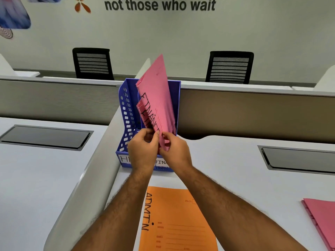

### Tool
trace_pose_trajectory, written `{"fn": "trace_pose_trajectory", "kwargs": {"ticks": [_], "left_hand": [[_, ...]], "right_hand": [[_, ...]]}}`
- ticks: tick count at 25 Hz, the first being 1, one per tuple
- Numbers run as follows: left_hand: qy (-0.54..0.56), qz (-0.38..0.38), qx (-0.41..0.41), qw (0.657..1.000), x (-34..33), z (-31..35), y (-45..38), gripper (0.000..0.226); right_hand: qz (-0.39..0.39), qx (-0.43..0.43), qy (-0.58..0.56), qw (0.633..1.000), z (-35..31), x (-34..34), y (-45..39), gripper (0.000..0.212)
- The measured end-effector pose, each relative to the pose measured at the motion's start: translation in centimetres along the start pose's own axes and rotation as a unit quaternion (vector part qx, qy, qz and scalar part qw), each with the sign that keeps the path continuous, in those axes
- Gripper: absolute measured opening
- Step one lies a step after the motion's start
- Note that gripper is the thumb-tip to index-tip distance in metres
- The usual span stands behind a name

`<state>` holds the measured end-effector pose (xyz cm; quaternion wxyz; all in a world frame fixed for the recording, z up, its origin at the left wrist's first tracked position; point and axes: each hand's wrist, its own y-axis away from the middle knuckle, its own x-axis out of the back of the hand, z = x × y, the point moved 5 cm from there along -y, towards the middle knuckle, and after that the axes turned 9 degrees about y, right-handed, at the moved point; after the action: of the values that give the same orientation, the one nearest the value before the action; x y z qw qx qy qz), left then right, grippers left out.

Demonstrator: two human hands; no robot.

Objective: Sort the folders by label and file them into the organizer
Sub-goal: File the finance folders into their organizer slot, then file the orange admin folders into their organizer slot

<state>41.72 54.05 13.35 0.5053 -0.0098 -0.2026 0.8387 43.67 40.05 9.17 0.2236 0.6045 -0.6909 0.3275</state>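
Nearest the camera, on the desk (235, 169), an orange folder (178, 220) marked ADMIN lies flat between my forearms, and a pink stack (322, 220) lies well apart at the right edge; I judge both are unfiled. Beyond them, my left hand (143, 151) and right hand (175, 151) are both closed in a pinch on the lower corner of a pink folder (155, 98) marked FINANCE, which stands tilted, top leaning right, partly inside the blue organizer (126, 115). A second FINANCE folder (142, 113) already stands in the same slot, just to the left and touching. The front tag under my right hand reads FINA, the one under my left begins with H, so I judge the slot is correct. To seat the folder well: keep both pinches low, square its bottom edge to the slot floor, steer it right of the filed folder so that the two do not interleave, lower it until it bottoms out, then release. Avoid pushing forward; the organizer could slide toward the partition (253, 109) behind it.
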Motion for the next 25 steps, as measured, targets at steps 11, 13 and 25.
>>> {"fn": "trace_pose_trajectory", "kwargs": {"ticks": [11,13,25], "left_hand": [[-0.075,-0.079,0.095,0.989,1.8,-4.6,6.4,0.019],[-0.099,-0.093,0.117,0.984,3.3,-6.5,9.2,0.017],[-0.139,-0.182,0.212,0.95,11.9,-11.2,23.1,0.037]], "right_hand": [[-0.011,-0.045,-0.003,0.999,3.1,2.0,7.7,0.056],[-0.012,-0.052,0.006,0.999,3.8,2.5,10.5,0.055],[-0.103,-0.159,0.121,0.974,10.8,1.7,29.7,0.063]]}}
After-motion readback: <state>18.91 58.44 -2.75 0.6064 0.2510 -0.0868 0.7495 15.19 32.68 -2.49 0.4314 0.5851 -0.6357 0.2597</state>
